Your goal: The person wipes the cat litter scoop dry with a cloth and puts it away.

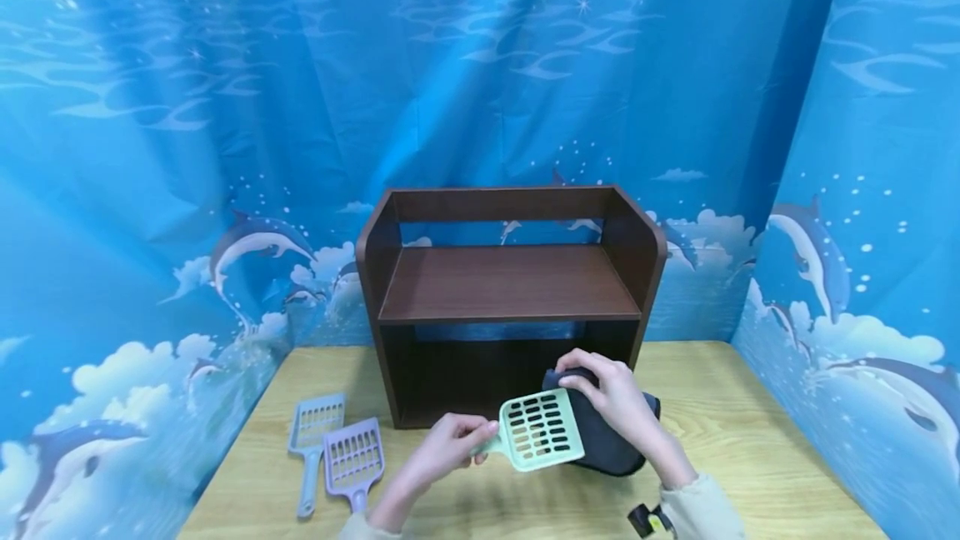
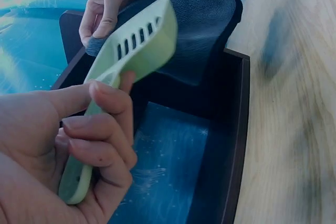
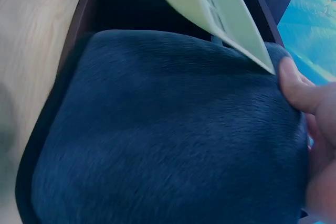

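My left hand (image 1: 452, 446) grips a pale green slotted litter scoop (image 1: 542, 430) by its handle, fingers curled round it in the left wrist view (image 2: 100, 135). The scoop's slotted head points right, raised in front of the shelf. With thumb and fingers my right hand (image 1: 611, 394) pinches the top corner of a dark flat pad (image 1: 611, 440). The pad looks plush on one face in the right wrist view (image 3: 168, 129) and smooth and black on the other in the left wrist view (image 2: 202, 24). The scoop's front edge overlaps the pad.
A dark brown two-tier shelf (image 1: 510, 282) stands at the back of the wooden table (image 1: 750, 440). To the left lie a blue slotted scoop (image 1: 309, 457) and a purple slotted scoop (image 1: 354, 461), side by side. Blue dolphin-print curtains (image 1: 480, 65) hang behind.
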### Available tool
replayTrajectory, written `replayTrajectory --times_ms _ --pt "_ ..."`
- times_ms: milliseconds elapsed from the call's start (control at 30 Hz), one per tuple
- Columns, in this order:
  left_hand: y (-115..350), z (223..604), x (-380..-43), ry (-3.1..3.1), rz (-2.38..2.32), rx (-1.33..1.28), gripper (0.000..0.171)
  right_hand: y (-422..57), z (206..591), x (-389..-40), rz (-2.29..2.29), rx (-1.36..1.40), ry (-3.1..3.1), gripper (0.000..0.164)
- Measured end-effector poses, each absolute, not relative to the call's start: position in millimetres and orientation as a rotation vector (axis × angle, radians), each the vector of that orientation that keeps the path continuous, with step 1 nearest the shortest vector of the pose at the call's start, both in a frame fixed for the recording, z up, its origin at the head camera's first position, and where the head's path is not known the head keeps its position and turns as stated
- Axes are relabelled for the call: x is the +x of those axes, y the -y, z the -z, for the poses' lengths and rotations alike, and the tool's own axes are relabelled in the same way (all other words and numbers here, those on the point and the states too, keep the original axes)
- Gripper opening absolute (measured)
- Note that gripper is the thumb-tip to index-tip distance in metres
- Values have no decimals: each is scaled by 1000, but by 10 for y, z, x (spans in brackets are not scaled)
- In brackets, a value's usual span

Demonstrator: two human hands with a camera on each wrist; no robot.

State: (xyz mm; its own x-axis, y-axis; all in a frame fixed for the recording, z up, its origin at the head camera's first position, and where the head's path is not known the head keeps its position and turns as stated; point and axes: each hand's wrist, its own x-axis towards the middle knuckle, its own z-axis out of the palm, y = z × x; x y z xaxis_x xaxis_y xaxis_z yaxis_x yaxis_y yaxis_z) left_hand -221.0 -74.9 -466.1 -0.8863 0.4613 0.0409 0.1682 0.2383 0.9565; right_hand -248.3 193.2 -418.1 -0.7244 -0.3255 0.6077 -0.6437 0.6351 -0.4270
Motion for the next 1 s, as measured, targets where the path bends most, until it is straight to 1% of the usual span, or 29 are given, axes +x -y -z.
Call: replayTrajectory --times_ms 133,233,400,533,667,767,1000 --pt "746 4679 -2226 -2196 -1749 554 37 -1902 4249 -2474 -1025 592 2319 11" --pt "735 4673 -2220 -2163 -1784 544 38 -1860 4315 -2467 -1216 486 2268 10" --pt "716 4682 -2222 -2125 -1870 499 38 -1790 4411 -2439 -1598 283 2181 19" --pt "709 4700 -2244 -2107 -1949 400 42 -1753 4472 -2402 -1771 160 2126 24" --pt "720 4707 -2256 -2057 -2029 283 47 -1730 4525 -2357 -1851 128 2054 24" --pt "713 4710 -2252 -1991 -2073 261 49 -1712 4549 -2334 -1851 112 2004 24" --pt "621 4731 -2214 -1874 -2141 230 44 -1604 4457 -2223 -1721 193 1926 19"
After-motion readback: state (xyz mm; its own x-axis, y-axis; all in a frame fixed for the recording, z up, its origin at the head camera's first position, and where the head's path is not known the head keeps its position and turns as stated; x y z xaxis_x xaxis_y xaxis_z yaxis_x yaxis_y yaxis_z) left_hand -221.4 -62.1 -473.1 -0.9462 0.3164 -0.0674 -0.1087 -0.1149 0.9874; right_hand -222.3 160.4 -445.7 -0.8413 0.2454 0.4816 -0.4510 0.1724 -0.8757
